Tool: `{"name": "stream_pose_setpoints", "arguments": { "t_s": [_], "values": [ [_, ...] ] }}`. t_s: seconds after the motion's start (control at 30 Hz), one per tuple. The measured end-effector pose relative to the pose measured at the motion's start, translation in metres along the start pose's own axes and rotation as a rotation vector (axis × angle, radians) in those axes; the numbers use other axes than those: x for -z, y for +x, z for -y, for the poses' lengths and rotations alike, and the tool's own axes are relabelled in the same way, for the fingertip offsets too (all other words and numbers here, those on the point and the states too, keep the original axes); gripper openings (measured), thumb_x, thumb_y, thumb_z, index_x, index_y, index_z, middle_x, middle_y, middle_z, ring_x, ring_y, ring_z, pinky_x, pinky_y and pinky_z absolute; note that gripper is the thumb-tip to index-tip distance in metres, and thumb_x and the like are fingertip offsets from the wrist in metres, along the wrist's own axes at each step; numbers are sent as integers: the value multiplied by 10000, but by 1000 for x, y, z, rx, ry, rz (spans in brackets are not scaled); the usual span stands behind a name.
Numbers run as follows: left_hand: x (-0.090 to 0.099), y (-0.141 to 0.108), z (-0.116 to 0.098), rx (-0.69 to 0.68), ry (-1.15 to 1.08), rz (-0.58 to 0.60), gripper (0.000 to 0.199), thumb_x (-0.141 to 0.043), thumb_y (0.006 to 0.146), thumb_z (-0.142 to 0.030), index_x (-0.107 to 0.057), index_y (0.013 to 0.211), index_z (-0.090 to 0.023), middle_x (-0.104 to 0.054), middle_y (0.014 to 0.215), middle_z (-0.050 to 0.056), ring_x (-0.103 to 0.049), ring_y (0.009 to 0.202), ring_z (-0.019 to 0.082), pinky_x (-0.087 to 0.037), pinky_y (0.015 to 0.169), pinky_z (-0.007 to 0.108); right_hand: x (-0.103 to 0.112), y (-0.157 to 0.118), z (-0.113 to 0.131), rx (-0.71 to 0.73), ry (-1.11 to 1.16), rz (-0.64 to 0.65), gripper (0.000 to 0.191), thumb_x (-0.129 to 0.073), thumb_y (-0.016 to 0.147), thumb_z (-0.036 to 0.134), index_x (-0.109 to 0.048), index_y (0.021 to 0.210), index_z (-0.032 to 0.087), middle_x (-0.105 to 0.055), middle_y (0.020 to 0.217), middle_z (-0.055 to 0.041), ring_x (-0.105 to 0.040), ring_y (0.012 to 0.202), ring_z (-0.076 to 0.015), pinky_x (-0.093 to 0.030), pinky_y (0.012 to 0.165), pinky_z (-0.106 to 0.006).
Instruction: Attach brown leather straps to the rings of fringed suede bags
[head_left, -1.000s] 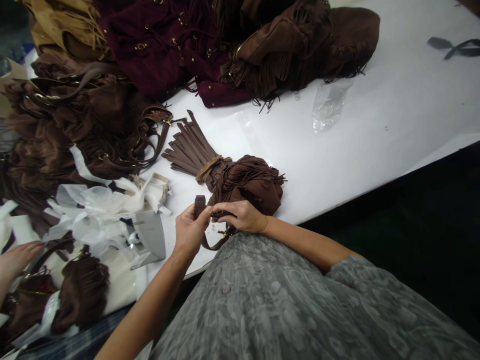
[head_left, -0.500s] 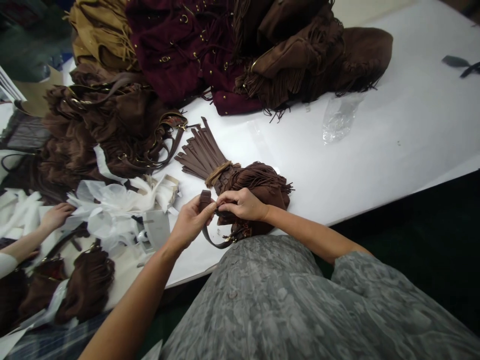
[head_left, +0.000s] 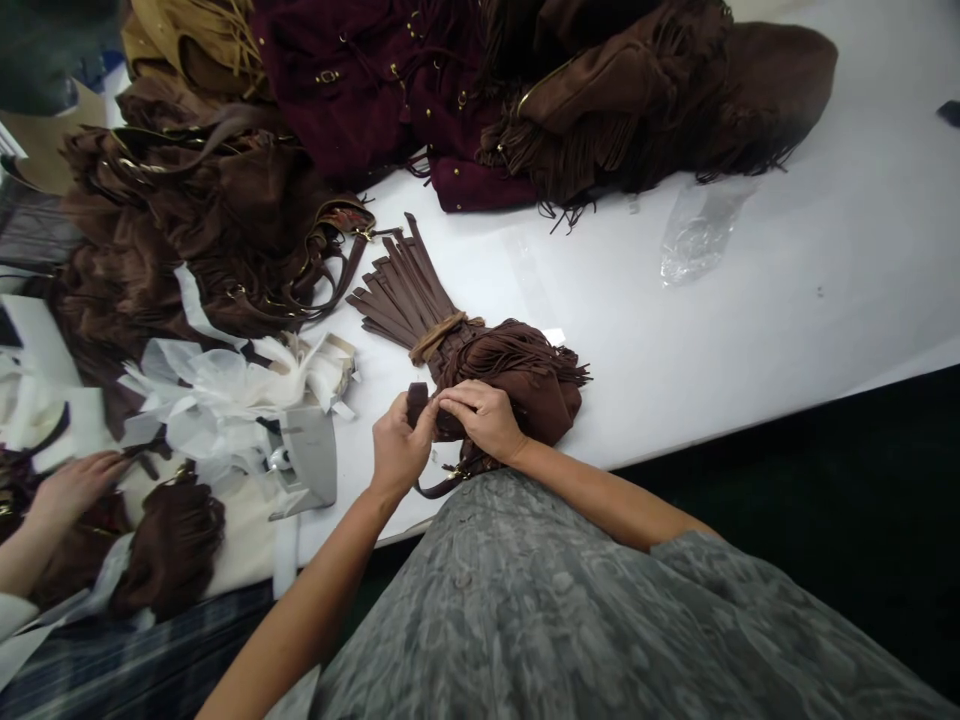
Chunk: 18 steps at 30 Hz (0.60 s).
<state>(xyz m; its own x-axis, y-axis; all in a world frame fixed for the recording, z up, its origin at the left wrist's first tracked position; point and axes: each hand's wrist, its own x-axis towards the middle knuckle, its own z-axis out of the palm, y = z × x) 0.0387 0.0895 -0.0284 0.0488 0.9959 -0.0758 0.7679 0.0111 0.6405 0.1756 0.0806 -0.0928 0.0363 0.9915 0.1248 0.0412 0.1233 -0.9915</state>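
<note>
A brown fringed handbag lies at the table's near edge, just beyond my lap. My left hand pinches a dark brown strap, whose end stands up above the thumb. The fingertips of my right hand are pinched together against my left thumb, over the bag's near side; what they hold is too small to make out. Below the hands, the strap loops down to a gold-coloured clasp. Touching the bag's far left side is a bundle of brown strips, bound with a tan tie.
Brown bags, maroon bags and further brown fringed bags are piled along the back. White tissue surrounds a grey dispenser at left. A co-worker's hand is farther left. A clear plastic bag lies right.
The view has shifted a little. My hands stay together at the strap, with my left hand turned more upright. The co-worker's hand has moved away from the tissue, down toward a brown bag.
</note>
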Motion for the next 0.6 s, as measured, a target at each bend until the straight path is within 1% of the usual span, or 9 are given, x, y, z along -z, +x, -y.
{"name": "stream_pose_setpoints", "arguments": {
  "t_s": [0.07,0.1,0.17,0.2,0.23,0.33,0.4,0.5,0.6],
  "values": [
    [-5,-1,5,89,-94,27,205,-609,821,-379,-601,793,-176,-559,623,-26,-510,585,143,-389,579,241,4,-4,-7,124,-145,92,182,-605,905,278,-707,994,155,-714,946,-70,-652,871,-157,-507,868,-281],
    [-6,-1,8,142,-150,46,209,-627,803,-380,-601,783,-174,-554,611,-30,-503,575,139,-385,566,238,6,-7,-11,177,-201,161,243,-635,885,315,-676,1058,150,-705,972,-78,-650,886,-167,-511,865,-285],
    [-7,-1,14,235,-247,83,231,-657,769,-389,-590,747,-169,-537,577,-39,-482,539,129,-371,528,232,8,-10,-17,273,-315,294,448,-711,817,374,-596,1171,126,-680,1015,-103,-642,933,-200,-520,861,-305],
    [-7,0,17,266,-279,99,244,-666,756,-396,-583,733,-168,-525,559,-44,-470,518,123,-361,507,229,8,-12,-21,309,-382,340,517,-730,798,380,-561,1206,112,-669,1021,-118,-636,949,-218,-524,854,-318],
    [-7,1,20,288,-302,113,257,-671,747,-405,-576,727,-167,-514,545,-49,-457,498,117,-351,486,225,7,-13,-24,334,-454,366,531,-722,808,369,-535,1225,98,-660,1015,-132,-633,952,-229,-529,839,-327],
    [-8,4,25,345,-372,146,290,-687,723,-424,-559,726,-164,-483,516,-63,-419,452,98,-320,442,212,0,-13,-36,394,-626,365,384,-568,927,300,-516,1228,67,-646,938,-146,-640,870,-221,-535,756,-317],
    [-11,7,28,386,-426,161,307,-699,707,-424,-534,714,-165,-459,504,-71,-390,426,83,-295,420,205,-5,-11,-46,467,-662,358,308,-469,970,247,-532,1202,55,-644,889,-139,-640,810,-205,-529,709,-302],
    [-15,14,30,439,-517,184,339,-686,708,-439,-473,686,-177,-417,501,-81,-348,402,62,-269,408,201,-10,-2,-61,588,-666,334,264,-413,965,162,-567,1153,58,-654,841,-121,-635,749,-187,-520,665,-290],
    [-14,22,34,475,-589,255,383,-678,713,-475,-435,655,-184,-404,516,-80,-320,395,46,-267,411,203,-10,6,-70,657,-655,298,267,-405,956,144,-588,1137,72,-665,828,-109,-630,726,-173,-518,654,-279]
  ]
}}
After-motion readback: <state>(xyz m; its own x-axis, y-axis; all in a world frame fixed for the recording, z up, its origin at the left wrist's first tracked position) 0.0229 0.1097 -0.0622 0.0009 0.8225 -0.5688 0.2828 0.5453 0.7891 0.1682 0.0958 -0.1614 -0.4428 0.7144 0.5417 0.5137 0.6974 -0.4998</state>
